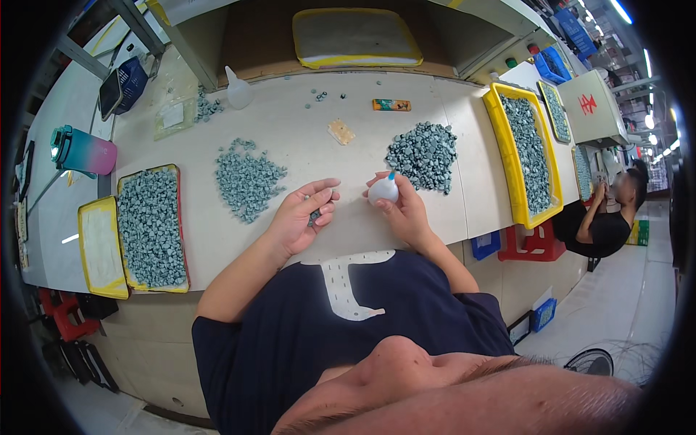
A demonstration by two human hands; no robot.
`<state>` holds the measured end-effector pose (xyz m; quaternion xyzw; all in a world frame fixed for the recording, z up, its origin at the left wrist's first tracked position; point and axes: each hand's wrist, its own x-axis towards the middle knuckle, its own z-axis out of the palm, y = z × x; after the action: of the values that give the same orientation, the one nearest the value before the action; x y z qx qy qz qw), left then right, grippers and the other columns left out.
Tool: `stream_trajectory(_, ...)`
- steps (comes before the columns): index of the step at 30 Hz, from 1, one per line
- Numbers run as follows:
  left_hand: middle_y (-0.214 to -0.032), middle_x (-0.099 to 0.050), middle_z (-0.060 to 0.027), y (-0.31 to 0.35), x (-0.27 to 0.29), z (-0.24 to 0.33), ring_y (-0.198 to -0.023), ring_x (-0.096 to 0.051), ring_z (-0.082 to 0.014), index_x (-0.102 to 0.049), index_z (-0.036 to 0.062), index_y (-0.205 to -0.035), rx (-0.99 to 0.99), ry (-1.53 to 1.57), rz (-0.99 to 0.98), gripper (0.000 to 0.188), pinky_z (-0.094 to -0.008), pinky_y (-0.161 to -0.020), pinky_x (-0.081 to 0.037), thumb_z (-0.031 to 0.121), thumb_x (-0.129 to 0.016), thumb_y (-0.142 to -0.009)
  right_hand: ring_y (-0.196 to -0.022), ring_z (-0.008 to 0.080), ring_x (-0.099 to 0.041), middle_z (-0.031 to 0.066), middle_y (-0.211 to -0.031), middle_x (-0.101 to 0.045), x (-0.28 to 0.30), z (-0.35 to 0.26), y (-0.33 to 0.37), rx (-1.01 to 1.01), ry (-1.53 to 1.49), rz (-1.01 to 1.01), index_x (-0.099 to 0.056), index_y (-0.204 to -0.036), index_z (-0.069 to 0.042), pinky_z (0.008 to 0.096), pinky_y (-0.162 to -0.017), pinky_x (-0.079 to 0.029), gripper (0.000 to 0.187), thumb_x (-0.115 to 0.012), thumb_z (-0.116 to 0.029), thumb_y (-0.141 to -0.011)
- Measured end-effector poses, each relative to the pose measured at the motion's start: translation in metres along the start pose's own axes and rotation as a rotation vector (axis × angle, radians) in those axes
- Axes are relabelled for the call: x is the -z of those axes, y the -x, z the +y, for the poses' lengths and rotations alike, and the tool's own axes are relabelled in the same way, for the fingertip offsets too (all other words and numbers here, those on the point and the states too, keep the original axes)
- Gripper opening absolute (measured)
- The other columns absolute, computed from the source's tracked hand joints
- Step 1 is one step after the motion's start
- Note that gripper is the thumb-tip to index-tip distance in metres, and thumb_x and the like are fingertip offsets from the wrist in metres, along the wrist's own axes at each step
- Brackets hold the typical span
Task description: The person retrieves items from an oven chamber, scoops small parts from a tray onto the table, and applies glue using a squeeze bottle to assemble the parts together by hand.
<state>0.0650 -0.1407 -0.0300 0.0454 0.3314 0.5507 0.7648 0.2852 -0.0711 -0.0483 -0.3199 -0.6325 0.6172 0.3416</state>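
Note:
My left hand [296,219] is closed around several small grey-green parts [314,217], with thumb and index finger pinched at the tip; whether a part sits in that pinch is too small to tell. Facing it, my right hand [408,212] grips a small white squeeze bottle [383,191] with a blue tip, which points up and away from me. A loose heap of grey-green parts [250,177] lies beyond my left hand. Behind my right hand is a darker, denser pile of similar parts [423,156].
Parts fill a tray [152,228] at left and a yellow tray [510,156] at right. An orange-green tube [391,105], a beige pad [341,132] and another squeeze bottle [237,93] lie farther back. A tumbler [83,151] stands far left. A person [605,217] sits at right.

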Motion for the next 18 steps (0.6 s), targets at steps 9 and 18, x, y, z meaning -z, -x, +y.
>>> stream_trajectory(9,-0.087,-0.051,-0.0033,-0.005,0.014,-0.003,-0.065,-0.042,-0.0066,-0.054,-0.0053,-0.11,0.015,0.056,-0.062,0.023,-0.0181,-0.051,-0.034,0.013,-0.053,-0.098,-0.106,0.0255,-0.063,0.0134,-0.115,-0.061,-0.012,-0.008,-0.005,0.014,0.225,-0.165,-0.038,-0.126,-0.001,0.0348,-0.093,-0.046,0.038,-0.055,-0.008,-0.094)
stream_trajectory(18,-0.094,-0.056,-0.0074,-0.003,0.005,-0.005,-0.067,-0.047,-0.0076,-0.055,-0.0062,-0.117,-0.006,-0.09,0.056,0.031,-0.0197,-0.054,-0.038,0.011,-0.061,-0.093,-0.105,0.0283,-0.062,0.0153,-0.112,-0.064,-0.007,-0.012,0.002,0.022,0.324,-0.115,-0.041,-0.13,-0.001,0.0348,-0.09,-0.047,0.047,-0.064,-0.013,-0.09)
